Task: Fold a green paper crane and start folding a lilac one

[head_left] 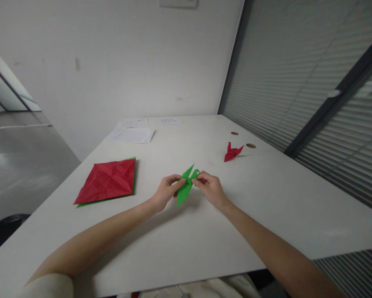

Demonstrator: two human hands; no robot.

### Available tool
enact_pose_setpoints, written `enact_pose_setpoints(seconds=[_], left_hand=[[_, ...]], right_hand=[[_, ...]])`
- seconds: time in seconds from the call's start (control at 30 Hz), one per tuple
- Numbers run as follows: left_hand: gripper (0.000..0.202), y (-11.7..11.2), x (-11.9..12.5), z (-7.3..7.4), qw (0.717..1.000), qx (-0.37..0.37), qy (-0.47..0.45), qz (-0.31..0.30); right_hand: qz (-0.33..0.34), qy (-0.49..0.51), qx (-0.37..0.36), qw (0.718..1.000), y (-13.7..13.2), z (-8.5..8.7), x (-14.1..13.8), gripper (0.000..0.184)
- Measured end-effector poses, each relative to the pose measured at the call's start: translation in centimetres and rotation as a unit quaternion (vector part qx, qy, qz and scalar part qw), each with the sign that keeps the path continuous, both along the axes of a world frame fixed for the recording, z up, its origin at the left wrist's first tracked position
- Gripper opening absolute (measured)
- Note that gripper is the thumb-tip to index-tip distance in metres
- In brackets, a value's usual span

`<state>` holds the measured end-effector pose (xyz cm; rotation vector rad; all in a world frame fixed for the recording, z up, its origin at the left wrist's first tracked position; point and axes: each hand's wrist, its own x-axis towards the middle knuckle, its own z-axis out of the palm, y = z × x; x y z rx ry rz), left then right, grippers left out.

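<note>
A green origami crane (pixel 184 191) is held a little above the table, between my two hands. My left hand (pixel 169 189) pinches its left side near the middle, thumb on top. On the other side, my right hand (pixel 211 187) grips it near the bent, narrow head end with thumb and forefinger. Its wings point up and down in the view. A finished-looking red origami crane (pixel 232 153) rests farther back on the right, apart from both hands.
Creased red paper (pixel 111 178) lies over green sheets on the left of the white table (pixel 173 244). Printed papers (pixel 131 135) lie at the back left. Two round holes (pixel 251 145) pierce the tabletop near the blinds (pixel 304 82). A black bag (pixel 6 231) is beyond the left edge.
</note>
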<state>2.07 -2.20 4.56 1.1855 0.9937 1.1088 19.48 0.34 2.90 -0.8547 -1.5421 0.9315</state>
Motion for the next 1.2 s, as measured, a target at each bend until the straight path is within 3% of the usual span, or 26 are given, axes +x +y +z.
enact_pose_setpoints(seconds=[0.17, 0.5, 0.67, 0.73, 0.87, 1.0, 1.1, 1.2], left_hand=[[0.037, 0.2, 0.0, -0.4, 0.999, 0.002, -0.033, 0.007], [0.034, 0.4, -0.2, -0.5, 0.999, 0.043, 0.006, 0.002], [0.054, 0.6, -0.3, -0.8, 0.995, 0.037, -0.023, 0.086], [0.054, 0.4, -0.2, -0.6, 0.997, -0.012, -0.051, 0.062], [0.055, 0.0, 0.0, -0.1, 0.989, -0.084, -0.096, -0.074], [0.056, 0.3, -0.2, 0.0, 0.988, -0.051, -0.128, -0.070], [0.053, 0.8, -0.8, 0.1, 0.986, -0.043, -0.150, -0.057], [0.050, 1.2, -1.3, 0.4, 0.984, -0.044, -0.169, -0.044]], right_hand=[[0.027, -0.001, -0.058, 0.998, 0.1, -0.5, -0.1, 0.030], [0.030, -0.043, -0.020, 0.998, -0.2, -0.5, -0.2, 0.035], [-0.078, -0.058, 0.043, 0.994, 0.0, -0.4, 0.1, 0.034], [-0.128, -0.090, 0.104, 0.982, -0.2, -0.1, 0.4, 0.030], [-0.153, -0.136, 0.180, 0.962, -0.9, 0.5, 0.6, 0.025], [-0.113, -0.152, 0.217, 0.958, -1.5, 0.7, 0.3, 0.017], [-0.082, -0.116, 0.192, 0.971, -1.6, 0.8, 0.2, 0.011], [-0.069, -0.026, 0.070, 0.995, -1.2, 0.9, 0.2, 0.025]])
